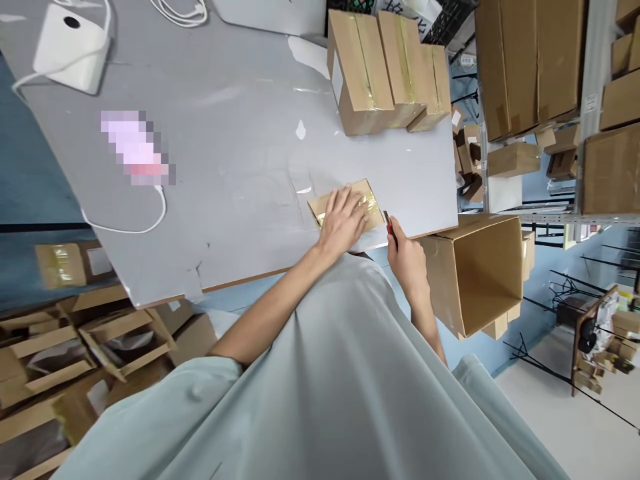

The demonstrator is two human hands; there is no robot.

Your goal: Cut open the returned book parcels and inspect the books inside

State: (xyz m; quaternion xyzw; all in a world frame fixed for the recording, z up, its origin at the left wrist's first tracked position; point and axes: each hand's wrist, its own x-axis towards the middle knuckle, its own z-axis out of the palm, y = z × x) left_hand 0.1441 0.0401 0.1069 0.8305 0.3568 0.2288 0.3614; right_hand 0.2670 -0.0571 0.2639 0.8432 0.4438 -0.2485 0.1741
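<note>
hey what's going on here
A person's left hand lies flat on a small taped cardboard box at the near edge of the grey table. The right hand holds a red and black cutter beside the box's right end; whether the tip touches it is hard to tell. Three larger taped cartons stand farther back.

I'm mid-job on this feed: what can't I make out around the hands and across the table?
All in the head view:
Small box: part of its top lies under the left hand; its contents are hidden by the cardboard.
Red-and-black cutter: the right hand covers much of its handle.
Pinkish item: masked by pixel blocks.
Pale grey panel: cut off by the top edge.
Shelf label: print too small.
</note>
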